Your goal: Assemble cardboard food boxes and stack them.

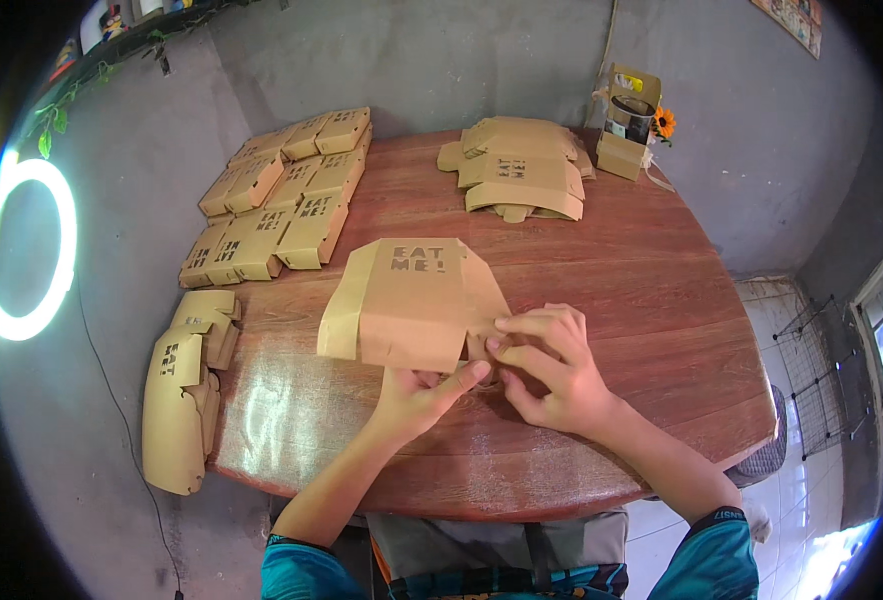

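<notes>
A partly folded brown cardboard box (412, 310) with dark printed lettering is held up over the middle of the table. My left hand (417, 405) grips it from below at its near edge, with the thumb by the near right corner and most of the fingers hidden under the card. At the box's right side, my right hand (562, 375) is closed on a flap, its thumb and fingertips pinching near the corner. The panel on the left side slopes outward.
Several folded boxes (302, 235) stand in rows at the table's far left. Flat box blanks (522, 180) are stacked at the back, and more blanks (174, 405) overhang the left edge. A cardboard carrier (622, 155) with a sunflower stands at the back right of the wooden table (642, 300).
</notes>
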A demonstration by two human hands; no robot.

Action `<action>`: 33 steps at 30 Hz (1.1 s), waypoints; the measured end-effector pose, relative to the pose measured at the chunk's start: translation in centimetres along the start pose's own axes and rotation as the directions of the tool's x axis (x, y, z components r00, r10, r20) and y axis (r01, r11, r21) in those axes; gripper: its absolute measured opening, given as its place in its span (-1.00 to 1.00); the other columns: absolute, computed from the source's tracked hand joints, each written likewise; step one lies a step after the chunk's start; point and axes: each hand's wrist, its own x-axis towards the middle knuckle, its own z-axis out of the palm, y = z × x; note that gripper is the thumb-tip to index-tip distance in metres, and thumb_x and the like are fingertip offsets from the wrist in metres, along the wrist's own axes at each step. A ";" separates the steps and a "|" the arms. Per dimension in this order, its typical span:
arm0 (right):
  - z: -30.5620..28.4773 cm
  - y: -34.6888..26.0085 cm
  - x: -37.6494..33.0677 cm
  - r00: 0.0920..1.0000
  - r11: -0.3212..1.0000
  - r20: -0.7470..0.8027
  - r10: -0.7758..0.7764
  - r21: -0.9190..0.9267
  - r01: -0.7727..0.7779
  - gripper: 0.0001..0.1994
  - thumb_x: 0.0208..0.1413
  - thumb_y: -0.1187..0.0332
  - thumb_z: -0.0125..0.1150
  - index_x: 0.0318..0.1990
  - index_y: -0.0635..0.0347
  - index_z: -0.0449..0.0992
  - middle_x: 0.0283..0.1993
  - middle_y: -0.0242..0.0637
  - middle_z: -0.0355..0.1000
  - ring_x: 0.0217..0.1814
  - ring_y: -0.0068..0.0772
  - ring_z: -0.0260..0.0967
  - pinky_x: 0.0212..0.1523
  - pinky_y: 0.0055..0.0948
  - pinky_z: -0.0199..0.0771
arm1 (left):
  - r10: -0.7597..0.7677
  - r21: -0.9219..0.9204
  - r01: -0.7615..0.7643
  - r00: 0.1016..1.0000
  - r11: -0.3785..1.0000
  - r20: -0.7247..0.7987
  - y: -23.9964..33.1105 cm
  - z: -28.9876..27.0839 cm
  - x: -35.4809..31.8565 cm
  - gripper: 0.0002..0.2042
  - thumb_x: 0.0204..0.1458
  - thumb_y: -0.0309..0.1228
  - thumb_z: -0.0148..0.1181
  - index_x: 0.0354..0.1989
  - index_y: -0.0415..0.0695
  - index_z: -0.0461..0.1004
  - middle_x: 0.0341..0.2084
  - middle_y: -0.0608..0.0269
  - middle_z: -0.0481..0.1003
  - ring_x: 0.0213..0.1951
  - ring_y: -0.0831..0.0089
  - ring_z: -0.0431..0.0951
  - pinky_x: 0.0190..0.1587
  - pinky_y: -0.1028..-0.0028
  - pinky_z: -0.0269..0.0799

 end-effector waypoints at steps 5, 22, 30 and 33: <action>0.0 0.0 -0.2 1.000 0.999 0.022 0.022 0.039 -0.023 -0.68 -0.13 0.51 0.39 -0.14 0.06 0.59 0.06 -0.37 0.47 0.07 -0.28 0.40 0.19 -0.11 0.21 | 0.203 0.499 -0.251 0.968 0.829 0.150 -2.0 -1.6 0.2 -0.88 0.15 -0.50 0.33 -0.16 -0.18 0.59 -0.30 0.27 0.60 -0.23 0.42 0.60 -0.20 0.40 0.51; 1.6 -3.1 -1.1 0.975 0.979 -0.169 -0.146 -0.166 0.118 -0.60 -0.20 -0.01 0.59 -0.23 -0.09 0.61 -0.24 -0.55 0.42 -0.25 -0.51 0.43 0.24 0.04 0.01 | 0.201 0.651 -0.516 0.844 0.557 0.498 -3.6 -2.5 -0.5 -0.53 0.00 -0.45 0.24 0.16 -0.11 0.43 0.14 0.06 0.41 0.13 0.05 0.44 0.10 0.03 0.35; 1.3 -3.5 -0.6 0.985 0.976 -0.140 -0.103 -0.203 0.074 -0.69 -0.19 0.12 0.60 -0.33 -0.06 0.60 -0.43 -0.64 0.43 -0.36 -0.60 0.40 0.07 -0.14 0.03 | 0.218 0.742 -0.581 0.814 0.335 0.539 -3.6 -2.1 -0.2 -0.70 -0.06 -0.37 0.26 -0.09 -0.06 0.55 -0.06 0.15 0.44 -0.06 0.10 0.45 -0.11 0.06 0.40; 0.9 -3.2 -0.5 0.990 0.989 -0.141 0.028 -0.138 -0.048 -0.68 -0.20 0.13 0.61 -0.34 -0.06 0.58 -0.40 -0.62 0.45 -0.38 -0.57 0.38 0.08 -0.15 0.03 | 0.187 0.763 -0.579 0.815 0.286 0.549 -3.0 -1.6 -0.3 -0.63 -0.09 -0.39 0.29 -0.05 -0.12 0.51 -0.11 0.06 0.43 -0.08 0.06 0.46 -0.17 0.08 0.43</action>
